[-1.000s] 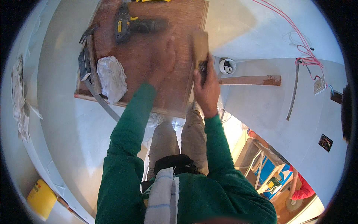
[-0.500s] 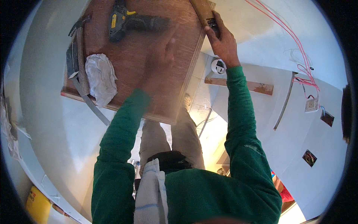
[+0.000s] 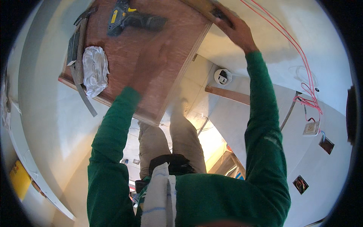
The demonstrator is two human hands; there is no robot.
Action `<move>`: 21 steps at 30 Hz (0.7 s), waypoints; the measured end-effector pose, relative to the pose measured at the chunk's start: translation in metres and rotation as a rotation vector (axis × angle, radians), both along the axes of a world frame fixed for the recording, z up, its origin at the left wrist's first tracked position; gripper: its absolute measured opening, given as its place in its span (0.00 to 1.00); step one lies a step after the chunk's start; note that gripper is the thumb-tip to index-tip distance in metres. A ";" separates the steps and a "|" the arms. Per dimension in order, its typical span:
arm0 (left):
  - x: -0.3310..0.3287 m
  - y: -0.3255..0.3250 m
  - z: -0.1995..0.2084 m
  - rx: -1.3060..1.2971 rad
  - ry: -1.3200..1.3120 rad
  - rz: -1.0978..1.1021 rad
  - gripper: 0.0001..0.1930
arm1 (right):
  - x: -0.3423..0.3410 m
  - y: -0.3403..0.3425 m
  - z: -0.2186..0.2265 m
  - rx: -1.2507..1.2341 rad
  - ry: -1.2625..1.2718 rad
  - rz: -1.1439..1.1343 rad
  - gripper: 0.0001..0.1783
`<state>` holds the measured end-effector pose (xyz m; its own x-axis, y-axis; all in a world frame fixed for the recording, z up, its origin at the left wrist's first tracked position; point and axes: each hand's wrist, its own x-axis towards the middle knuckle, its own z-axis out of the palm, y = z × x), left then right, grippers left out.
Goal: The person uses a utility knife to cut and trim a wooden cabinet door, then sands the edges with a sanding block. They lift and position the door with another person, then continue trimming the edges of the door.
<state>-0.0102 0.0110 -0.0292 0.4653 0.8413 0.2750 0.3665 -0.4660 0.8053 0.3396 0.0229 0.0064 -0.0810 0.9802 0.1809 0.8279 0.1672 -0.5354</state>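
Observation:
A reddish-brown wooden panel (image 3: 124,64) with a raised edge lies before me. My left hand (image 3: 153,56) is over its middle, so smeared by motion that its fingers do not show clearly. At the panel's far right corner, my right hand (image 3: 236,30) is closed round the end of a brown wooden piece (image 3: 198,6). A small dark part (image 3: 218,14) shows by its fingers; its kind is unclear. Beyond my left hand lies a black and yellow cordless drill (image 3: 136,19). A crumpled white cloth (image 3: 95,71) rests near the panel's left edge.
Beside the cloth lie a hammer (image 3: 80,45) and a metal strip (image 3: 87,100) overhanging the edge. Pink wires (image 3: 298,45) hang along the right wall, near a socket (image 3: 311,128) and open wall boxes (image 3: 300,184). A round white fitting (image 3: 222,76) and a yellow container (image 3: 19,179) are also in view.
My right hand has moved farther away and slightly right, still on the wooden piece. The left hand stays over the panel, blurred in both frames. The whole view has shifted somewhat.

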 end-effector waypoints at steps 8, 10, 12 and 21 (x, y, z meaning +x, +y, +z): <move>0.002 -0.005 0.005 -0.040 0.151 0.029 0.23 | -0.038 -0.092 -0.028 0.029 -0.011 -0.165 0.38; 0.003 -0.003 0.001 -0.021 0.140 0.025 0.23 | -0.032 -0.067 -0.031 0.045 -0.080 -0.181 0.38; 0.003 -0.001 -0.003 0.031 0.115 0.029 0.23 | -0.013 -0.034 -0.030 -0.080 -0.196 -0.221 0.37; -0.003 -0.003 0.010 0.009 0.251 0.033 0.22 | -0.006 -0.014 -0.014 -0.079 -0.067 -0.109 0.36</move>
